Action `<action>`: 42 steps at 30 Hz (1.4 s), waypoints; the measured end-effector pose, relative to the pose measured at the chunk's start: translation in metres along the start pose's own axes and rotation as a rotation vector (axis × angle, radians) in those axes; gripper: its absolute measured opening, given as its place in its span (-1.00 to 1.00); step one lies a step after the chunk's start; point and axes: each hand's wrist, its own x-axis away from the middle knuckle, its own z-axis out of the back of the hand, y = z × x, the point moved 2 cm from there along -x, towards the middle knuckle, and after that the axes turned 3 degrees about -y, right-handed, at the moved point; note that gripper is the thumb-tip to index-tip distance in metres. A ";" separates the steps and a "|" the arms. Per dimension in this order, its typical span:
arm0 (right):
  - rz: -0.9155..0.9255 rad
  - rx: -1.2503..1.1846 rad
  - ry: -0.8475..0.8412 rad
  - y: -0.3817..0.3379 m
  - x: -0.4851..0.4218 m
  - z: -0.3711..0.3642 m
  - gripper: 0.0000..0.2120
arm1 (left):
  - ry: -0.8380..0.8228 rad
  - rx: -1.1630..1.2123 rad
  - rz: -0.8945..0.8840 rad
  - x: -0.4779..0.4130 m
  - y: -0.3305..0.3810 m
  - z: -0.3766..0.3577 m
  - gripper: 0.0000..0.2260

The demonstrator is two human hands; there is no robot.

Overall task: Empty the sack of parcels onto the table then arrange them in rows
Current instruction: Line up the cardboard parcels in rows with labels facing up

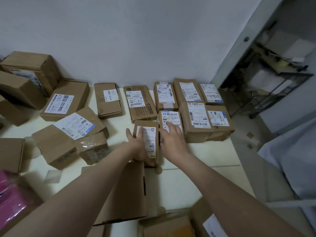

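A small brown parcel point(151, 134) with a long white label lies on the pale table point(179, 182), just in front of the back row. My left hand point(136, 146) grips it along its left side, with fingers over the top and a fingertip at its near end. My right hand point(171, 139) rests with straight fingers on the labelled parcel point(171, 116) next to it on the right. Behind and to the right, labelled parcels point(198, 120) lie side by side in two rows against the wall. No sack is in view.
Unsorted cartons point(68, 134) lie jumbled on the left of the table. A flat carton point(130, 194) sits under my left forearm, and more boxes point(167, 226) sit at the near edge. A pink bag point(12, 202) is at lower left. A metal rack point(273, 82) stands beyond the table's right edge.
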 end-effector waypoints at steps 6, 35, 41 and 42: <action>-0.016 -0.045 0.016 0.016 0.041 0.008 -0.53 | 0.284 0.062 -0.012 0.009 -0.001 -0.027 -0.07; -0.647 -0.137 -0.342 0.126 0.191 -0.001 0.16 | -0.043 0.299 -0.069 0.171 0.078 -0.082 -0.21; -0.612 -0.209 -0.102 0.156 0.196 0.013 -0.03 | 0.194 1.180 0.150 0.136 0.080 -0.105 -0.29; -0.650 -0.215 -0.171 0.161 0.196 0.014 0.01 | 0.169 1.117 0.178 0.132 0.083 -0.112 -0.30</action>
